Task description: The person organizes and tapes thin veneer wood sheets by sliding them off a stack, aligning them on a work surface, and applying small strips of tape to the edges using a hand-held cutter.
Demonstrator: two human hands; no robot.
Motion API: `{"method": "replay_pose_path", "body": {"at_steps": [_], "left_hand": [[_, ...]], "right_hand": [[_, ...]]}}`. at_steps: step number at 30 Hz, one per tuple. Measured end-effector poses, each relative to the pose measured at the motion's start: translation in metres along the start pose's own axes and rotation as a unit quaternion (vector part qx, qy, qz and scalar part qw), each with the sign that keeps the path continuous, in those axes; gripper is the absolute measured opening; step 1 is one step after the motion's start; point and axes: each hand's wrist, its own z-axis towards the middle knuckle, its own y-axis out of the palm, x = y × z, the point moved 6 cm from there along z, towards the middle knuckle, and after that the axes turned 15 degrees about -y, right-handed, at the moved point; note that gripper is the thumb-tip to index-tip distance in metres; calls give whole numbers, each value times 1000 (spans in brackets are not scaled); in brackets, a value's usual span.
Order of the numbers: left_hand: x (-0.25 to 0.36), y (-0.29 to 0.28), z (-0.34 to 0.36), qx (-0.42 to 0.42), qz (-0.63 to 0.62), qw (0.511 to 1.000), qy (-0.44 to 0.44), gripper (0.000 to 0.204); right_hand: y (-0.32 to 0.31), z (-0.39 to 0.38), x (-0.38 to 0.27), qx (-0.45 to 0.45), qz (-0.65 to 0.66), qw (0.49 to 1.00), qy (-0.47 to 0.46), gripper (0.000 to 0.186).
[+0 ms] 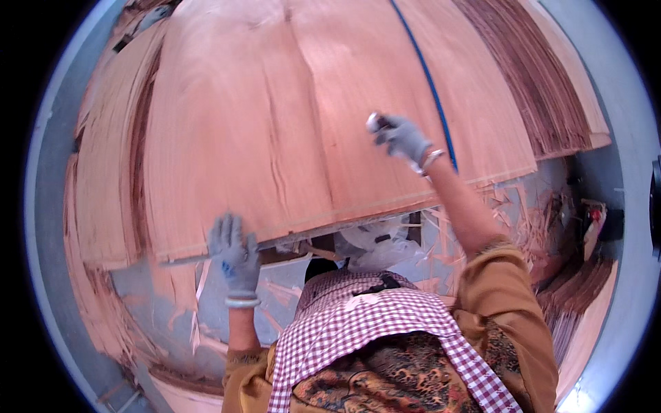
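A wide pinkish wood veneer sheet (227,103) lies before me, with a thin darker split down its middle and a long blue strip (437,89) across its right part. My left hand (234,248), in a grey glove, rests open with its fingers spread on the sheet's near edge. My right hand (403,141), also gloved, is above the right-middle of the sheet, left of the blue strip, closed on a small dark and silver object (376,122) that I cannot make out clearly.
Veneer stacks stand at the far left (103,172), far right (530,69) and lower right (571,310). Torn veneer scraps (509,213) litter the floor (151,296), and crumpled white plastic (372,248) lies under the near edge.
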Motion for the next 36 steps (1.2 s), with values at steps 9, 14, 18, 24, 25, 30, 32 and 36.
{"method": "replay_pose_path", "body": {"at_steps": [9, 14, 18, 24, 25, 30, 32, 36], "left_hand": [[-20, 4, 22, 14, -3, 1000, -6, 43], [-9, 11, 46, 6, -14, 1000, 13, 44], [-2, 19, 37, -20, -41, 999, 27, 44], [39, 33, 68, 1, -74, 994, 86, 47], [45, 38, 73, 2, -73, 993, 88, 50], [53, 85, 90, -33, -35, 995, 82, 64], [52, 93, 90, -42, -29, 996, 75, 66], [56, 94, 91, -40, -30, 996, 80, 67]], "right_hand": [[74, -5, 5, -107, -6, 994, 23, 17], [114, 13, -22, -173, -65, 983, 2, 29], [179, 19, -50, -239, -46, 970, -18, 30], [202, 61, -17, -290, -191, 938, 21, 15], [204, 61, -15, -291, -227, 928, 36, 14], [191, 60, -21, -258, -186, 947, 48, 11], [179, 57, -20, -250, -174, 950, 63, 8], [162, 64, 0, -221, -170, 959, 40, 3]]}}
